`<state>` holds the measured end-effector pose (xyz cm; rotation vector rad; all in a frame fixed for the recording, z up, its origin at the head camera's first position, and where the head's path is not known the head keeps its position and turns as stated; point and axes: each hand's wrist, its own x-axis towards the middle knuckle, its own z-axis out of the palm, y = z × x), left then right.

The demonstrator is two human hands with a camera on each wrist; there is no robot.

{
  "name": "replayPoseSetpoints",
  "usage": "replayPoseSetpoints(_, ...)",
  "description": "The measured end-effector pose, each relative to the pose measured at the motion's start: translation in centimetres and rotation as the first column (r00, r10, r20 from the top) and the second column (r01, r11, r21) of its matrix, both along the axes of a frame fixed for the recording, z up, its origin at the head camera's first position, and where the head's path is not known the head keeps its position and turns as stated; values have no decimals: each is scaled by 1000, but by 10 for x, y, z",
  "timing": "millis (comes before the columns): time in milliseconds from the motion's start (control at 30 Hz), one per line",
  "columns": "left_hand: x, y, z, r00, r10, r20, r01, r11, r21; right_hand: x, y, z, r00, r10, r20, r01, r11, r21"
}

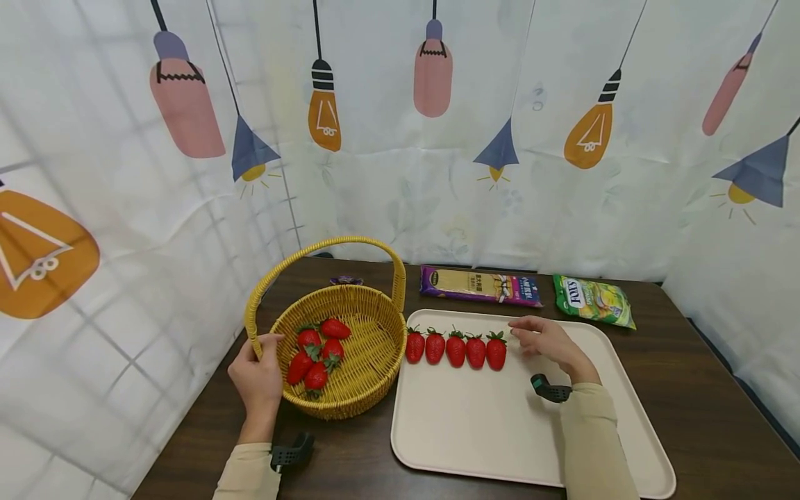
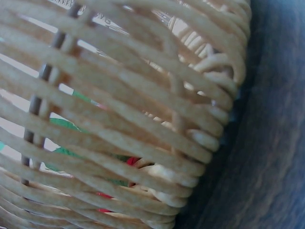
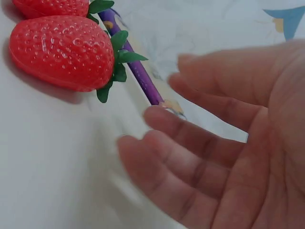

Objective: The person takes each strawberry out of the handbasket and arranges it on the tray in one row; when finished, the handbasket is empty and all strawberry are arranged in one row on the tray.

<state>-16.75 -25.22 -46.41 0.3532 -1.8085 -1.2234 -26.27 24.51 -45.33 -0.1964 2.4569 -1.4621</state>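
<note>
Forearms reach from the near side; left grip curled in a hold, right grip's fingers loosely bent.

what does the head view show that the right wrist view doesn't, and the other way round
Only the head view: the left hand gripping the basket, the loose strawberries inside it, the green bag, and the full row of five strawberries.

Only the right wrist view: the palm side of the right hand, holding nothing, and a close look at the end strawberry's dimpled skin.

Both: the right hand, apart from the end strawberry; part of the row on the tray; the purple packet; the lamp-print curtain.
</note>
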Motion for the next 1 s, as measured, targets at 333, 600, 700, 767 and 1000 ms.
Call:
replayPoseSetpoints(333,0,1,2,1000,1,6,-1,1000,-1,-1,-30,11,979,-169,-115,149,975,-166)
replayPoseSetpoints(600,3,0,0,1000,6,17,-6,1000,9,7,-79,28,978,-116,-175,64,959,-276)
replayPoseSetpoints(700,4,0,1,1000,11,24,-11,1000,10,19,-104,42,979,-35,-200,-24,957,-288)
replayPoseSetpoints(767,4,0,1,1000,13,27,-14,1000,8,30,-122,53,977,-8,-213,-59,951,-304)
replayPoseSetpoints(1000,1,1,0,1000,8,20,-8,1000,22,50,-185,61,950,22,-313,-138,925,-354)
